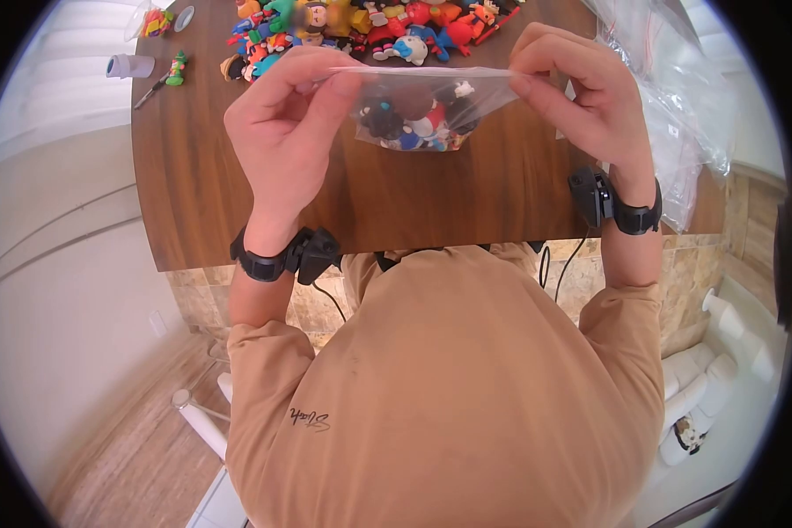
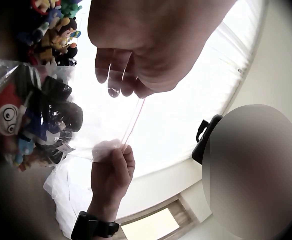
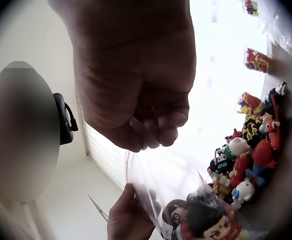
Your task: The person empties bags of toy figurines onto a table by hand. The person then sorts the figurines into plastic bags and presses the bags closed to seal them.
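Observation:
Held up over the wooden table (image 1: 211, 185) is a clear zip bag (image 1: 493, 88), stretched wide along its top edge. Several small toy figures (image 1: 427, 123) sit in its lower part, among them a red one with white goggle-like eyes (image 2: 7, 117) and a black-haired one (image 3: 206, 222). My left hand (image 1: 290, 132) pinches one top corner between thumb and fingers. At the opposite corner, my right hand (image 1: 590, 97) pinches the edge the same way. A reddish zip line (image 2: 133, 122) runs between the hands in the left wrist view.
A heap of toy figures (image 1: 409, 48) covers the table's far side. Loose clear plastic bags (image 1: 686, 114) lie at the right. On the left are a white cup (image 1: 132, 66), a green figure (image 1: 177, 69), a dark pen (image 1: 152, 91) and a container of bright pieces (image 1: 156, 22).

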Tool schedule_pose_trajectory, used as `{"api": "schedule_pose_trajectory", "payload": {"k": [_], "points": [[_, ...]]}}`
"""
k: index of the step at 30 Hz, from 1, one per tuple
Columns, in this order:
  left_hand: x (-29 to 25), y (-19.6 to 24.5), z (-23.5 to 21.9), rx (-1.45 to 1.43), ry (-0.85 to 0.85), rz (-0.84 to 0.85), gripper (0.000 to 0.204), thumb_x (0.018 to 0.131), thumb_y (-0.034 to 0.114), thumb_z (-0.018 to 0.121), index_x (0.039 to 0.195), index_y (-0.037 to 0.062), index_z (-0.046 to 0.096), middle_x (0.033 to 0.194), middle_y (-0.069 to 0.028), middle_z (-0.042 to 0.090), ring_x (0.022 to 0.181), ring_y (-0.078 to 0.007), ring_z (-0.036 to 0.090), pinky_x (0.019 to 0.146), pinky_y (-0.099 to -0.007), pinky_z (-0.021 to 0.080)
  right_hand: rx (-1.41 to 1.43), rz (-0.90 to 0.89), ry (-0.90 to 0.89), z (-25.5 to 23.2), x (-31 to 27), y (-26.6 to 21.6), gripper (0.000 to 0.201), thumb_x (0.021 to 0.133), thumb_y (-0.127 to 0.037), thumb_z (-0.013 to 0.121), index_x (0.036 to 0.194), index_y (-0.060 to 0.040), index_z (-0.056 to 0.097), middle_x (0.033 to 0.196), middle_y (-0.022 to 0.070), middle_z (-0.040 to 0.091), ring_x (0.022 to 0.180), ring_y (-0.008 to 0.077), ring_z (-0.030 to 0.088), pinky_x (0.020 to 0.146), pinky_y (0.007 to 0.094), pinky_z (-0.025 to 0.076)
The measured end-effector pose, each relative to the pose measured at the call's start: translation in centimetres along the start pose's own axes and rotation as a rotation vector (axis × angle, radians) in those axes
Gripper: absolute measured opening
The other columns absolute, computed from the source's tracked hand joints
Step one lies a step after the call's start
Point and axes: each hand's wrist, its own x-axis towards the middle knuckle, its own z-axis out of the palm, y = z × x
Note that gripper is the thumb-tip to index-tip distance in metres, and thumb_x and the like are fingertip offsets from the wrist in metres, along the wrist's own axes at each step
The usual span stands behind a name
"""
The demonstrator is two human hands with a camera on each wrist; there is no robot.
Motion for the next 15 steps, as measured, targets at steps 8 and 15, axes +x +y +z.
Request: {"api": "schedule_pose_trajectory", "payload": {"k": [8, 15], "points": [[-0.2, 0.0, -0.2, 0.008, 0.004, 0.022, 0.012, 0.091, -0.007, 0.064, 0.102, -0.0054, 0.068, 0.098, -0.009, 0.068, 0.088, -0.013, 0.061, 0.075, -0.0237, 0.049, -0.022, -0.023, -0.028, 0.5, 0.7, -1.0, 0.009, 0.08, 0.006, 0.064, 0.087, 0.0018, 0.062, 0.082, 0.0077, 0.062, 0.069, 0.0193, 0.058, 0.061, 0.0284, 0.045], [0.2, 0.5, -1.2, 0.058, -0.025, 0.003, 0.013, 0.09, -0.007, 0.064, 0.103, -0.0046, 0.068, 0.099, -0.0085, 0.069, 0.088, -0.0129, 0.062, 0.075, -0.0244, 0.05, -0.036, -0.05, 0.019, 1.0, 1.1, -1.0, 0.008, 0.078, 0.006, 0.064, 0.083, 0.0012, 0.06, 0.08, 0.0084, 0.061, 0.069, 0.02, 0.058, 0.061, 0.0283, 0.044]]}}
